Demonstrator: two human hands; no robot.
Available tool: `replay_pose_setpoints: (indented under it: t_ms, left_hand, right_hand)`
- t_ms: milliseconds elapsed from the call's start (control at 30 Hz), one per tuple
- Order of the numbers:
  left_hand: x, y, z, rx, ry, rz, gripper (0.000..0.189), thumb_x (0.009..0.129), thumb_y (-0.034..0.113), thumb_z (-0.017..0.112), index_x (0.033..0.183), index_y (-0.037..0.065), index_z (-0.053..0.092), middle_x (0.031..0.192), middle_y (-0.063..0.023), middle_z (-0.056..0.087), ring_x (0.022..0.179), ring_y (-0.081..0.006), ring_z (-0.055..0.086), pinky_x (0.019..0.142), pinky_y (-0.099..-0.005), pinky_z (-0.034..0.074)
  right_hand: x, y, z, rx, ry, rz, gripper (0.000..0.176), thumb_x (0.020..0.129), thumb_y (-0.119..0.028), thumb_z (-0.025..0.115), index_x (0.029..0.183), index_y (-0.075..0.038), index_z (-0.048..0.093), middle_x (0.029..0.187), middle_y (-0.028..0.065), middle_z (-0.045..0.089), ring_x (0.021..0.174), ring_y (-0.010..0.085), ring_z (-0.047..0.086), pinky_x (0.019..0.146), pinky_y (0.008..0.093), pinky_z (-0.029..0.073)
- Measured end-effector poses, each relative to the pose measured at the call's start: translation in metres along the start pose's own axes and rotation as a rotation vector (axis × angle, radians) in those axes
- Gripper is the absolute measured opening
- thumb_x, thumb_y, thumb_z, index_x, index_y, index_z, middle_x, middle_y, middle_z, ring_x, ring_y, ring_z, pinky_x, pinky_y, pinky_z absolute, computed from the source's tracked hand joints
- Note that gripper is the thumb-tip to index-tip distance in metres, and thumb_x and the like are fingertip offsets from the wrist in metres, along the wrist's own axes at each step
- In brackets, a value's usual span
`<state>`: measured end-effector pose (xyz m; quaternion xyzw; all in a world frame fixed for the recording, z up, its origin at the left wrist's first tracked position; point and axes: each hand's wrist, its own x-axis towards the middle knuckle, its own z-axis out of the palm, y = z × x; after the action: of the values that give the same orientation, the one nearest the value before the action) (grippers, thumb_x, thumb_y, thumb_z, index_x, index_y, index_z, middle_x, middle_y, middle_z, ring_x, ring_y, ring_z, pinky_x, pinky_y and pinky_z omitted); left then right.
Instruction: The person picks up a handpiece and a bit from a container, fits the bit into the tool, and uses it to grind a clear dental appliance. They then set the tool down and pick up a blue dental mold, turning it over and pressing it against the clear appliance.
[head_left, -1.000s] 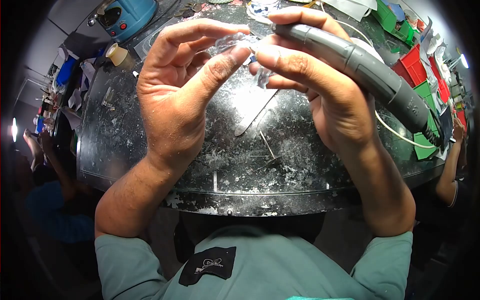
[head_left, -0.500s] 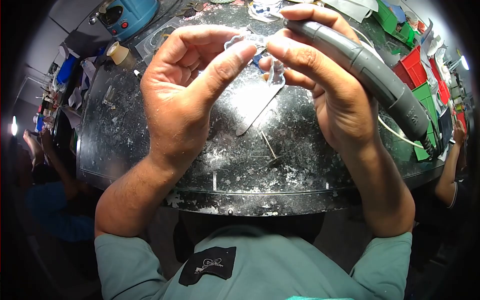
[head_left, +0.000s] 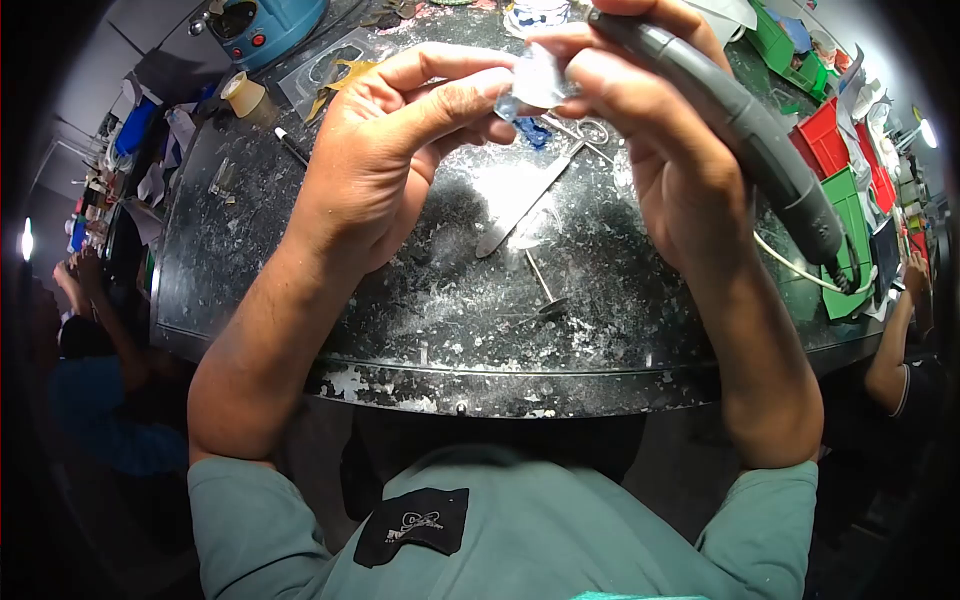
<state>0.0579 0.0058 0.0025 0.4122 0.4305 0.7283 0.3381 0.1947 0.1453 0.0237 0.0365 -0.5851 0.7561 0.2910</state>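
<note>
A clear plastic dental aligner (head_left: 538, 82), bright and partly blurred under the light, sits between my two hands above the bench. Its left edge is pinched by the thumb and fingers of my left hand (head_left: 425, 120). My right hand (head_left: 660, 110) holds a thick grey handpiece (head_left: 735, 125) that lies across the back of the fingers, its cord hanging to the right. The right fingertips, smeared by motion, are at the aligner's right edge. Below them on the bench lie a flat metal spatula (head_left: 525, 212), a mandrel with a small disc (head_left: 547, 292) and something blue (head_left: 535, 133).
Left of my hands are a black marker (head_left: 291, 146), a cream cup (head_left: 242, 95), a clear plastic sheet (head_left: 310, 75) and a blue machine (head_left: 265, 30). Green bins (head_left: 848, 240) and a red bin (head_left: 826, 140) line the right side. People sit at both sides.
Both hands have moved slightly up, and the aligner has turned so its broad face shows. The right fingers have shifted on it. More of the bench tools below shows.
</note>
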Motion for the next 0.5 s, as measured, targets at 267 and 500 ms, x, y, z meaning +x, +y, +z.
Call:
replay_pose_setpoints:
  t_ms: [267, 500]
  left_hand:
    - [-0.001, 0.007, 0.012, 0.169, -0.015, 0.15, 0.024, 0.088, 0.002, 0.061, 0.11, -0.001, 0.055, 0.103, -0.0119, 0.067, 0.094, -0.0156, 0.065, 0.082, -0.0268, 0.051]
    - [0.017, 0.044, -0.058, 1.163, 0.024, -0.309, 0.021, 0.088, 0.024, 0.069, 0.09, 0.003, 0.066, 0.079, 0.0019, 0.062, 0.072, -0.0039, 0.053, 0.065, -0.0204, 0.041]
  right_hand:
    - [0.003, 0.015, -0.011, -0.18, -0.033, -0.277, 0.031, 0.089, -0.002, 0.06, 0.117, -0.001, 0.049, 0.101, 0.0171, 0.066, 0.097, 0.023, 0.066, 0.085, 0.0307, 0.054]
    - [0.01, 0.02, -0.023, -0.504, 0.108, -0.228, 0.03, 0.088, -0.003, 0.063, 0.117, -0.002, 0.054, 0.104, 0.0145, 0.066, 0.1, 0.02, 0.065, 0.085, 0.0283, 0.051]
